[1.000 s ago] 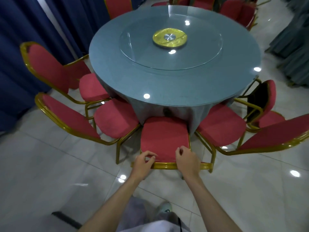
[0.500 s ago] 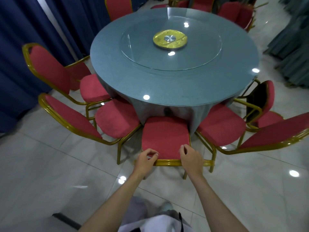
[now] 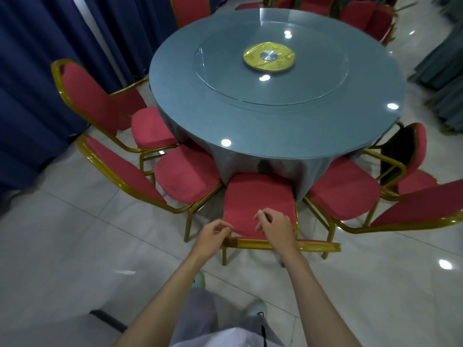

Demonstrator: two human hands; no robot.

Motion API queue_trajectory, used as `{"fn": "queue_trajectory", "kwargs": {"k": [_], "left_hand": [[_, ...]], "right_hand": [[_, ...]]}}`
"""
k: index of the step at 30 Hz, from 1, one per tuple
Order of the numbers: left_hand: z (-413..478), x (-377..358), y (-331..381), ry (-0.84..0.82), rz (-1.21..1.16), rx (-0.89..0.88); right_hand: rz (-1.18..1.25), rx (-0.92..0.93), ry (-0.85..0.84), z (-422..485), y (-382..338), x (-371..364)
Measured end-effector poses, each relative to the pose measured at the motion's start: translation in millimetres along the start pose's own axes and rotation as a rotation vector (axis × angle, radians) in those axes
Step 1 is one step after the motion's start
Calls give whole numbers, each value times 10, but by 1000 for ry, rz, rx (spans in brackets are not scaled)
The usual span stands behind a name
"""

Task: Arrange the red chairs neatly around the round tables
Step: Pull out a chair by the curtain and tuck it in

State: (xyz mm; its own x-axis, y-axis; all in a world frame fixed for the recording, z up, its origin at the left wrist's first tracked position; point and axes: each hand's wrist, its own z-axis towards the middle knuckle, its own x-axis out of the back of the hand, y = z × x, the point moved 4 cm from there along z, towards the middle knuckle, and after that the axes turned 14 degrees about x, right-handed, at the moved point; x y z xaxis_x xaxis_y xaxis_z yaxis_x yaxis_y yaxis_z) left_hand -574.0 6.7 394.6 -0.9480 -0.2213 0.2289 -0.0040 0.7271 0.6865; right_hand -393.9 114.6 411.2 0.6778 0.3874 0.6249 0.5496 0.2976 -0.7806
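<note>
Pointing seat-first at round table (image 3: 225,101), red chair (image 3: 258,196), left hand (image 3: 213,236), right hand (image 3: 275,229), hands loosely curled, empty.

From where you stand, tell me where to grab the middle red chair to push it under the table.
Grip the gold top rail of the middle chair, left hand and right hand spread towards its ends, coming from above on your near side. Its back faces you, its seat points under the round table, and neighbouring chairs crowd both sides.
</note>
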Motion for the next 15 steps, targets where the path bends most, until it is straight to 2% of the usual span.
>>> {"fn": "queue_trajectory", "kwargs": {"k": [6, 15], "left_hand": [[-33, 858, 59, 104, -90, -53], [111, 2750, 58, 249, -275, -173]], "right_hand": [[60, 16, -59, 282, -423, -600], [149, 37, -117, 979, -1503, -1855]]}}
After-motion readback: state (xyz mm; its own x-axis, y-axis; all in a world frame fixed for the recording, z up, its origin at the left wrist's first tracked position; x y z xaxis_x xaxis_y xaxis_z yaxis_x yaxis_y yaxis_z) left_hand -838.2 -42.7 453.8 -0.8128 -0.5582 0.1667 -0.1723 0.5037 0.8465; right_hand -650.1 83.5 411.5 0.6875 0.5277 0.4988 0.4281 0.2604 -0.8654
